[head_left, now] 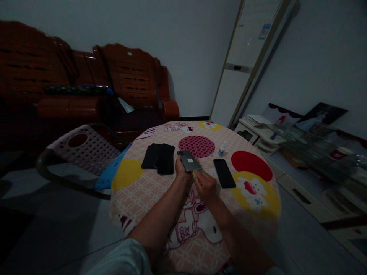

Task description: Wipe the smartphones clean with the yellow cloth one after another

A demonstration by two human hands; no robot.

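Note:
My left hand is closed around a grey smartphone, its back facing up with a small pale label on it. Close to the phone's lower edge, my right hand pinches a small yellow object that is too small to name. Left of the hands lies a black smartphone, overlapping other dark flat devices. Another black smartphone lies face up to the right of my right hand. Beyond it stands a small clear bottle with a white cap and a blue label.
A patterned cloth covers the round table. A woven chair stands at the left, with a wooden sofa behind. To the right is a glass-topped cabinet; a tall white air conditioner stands at the back.

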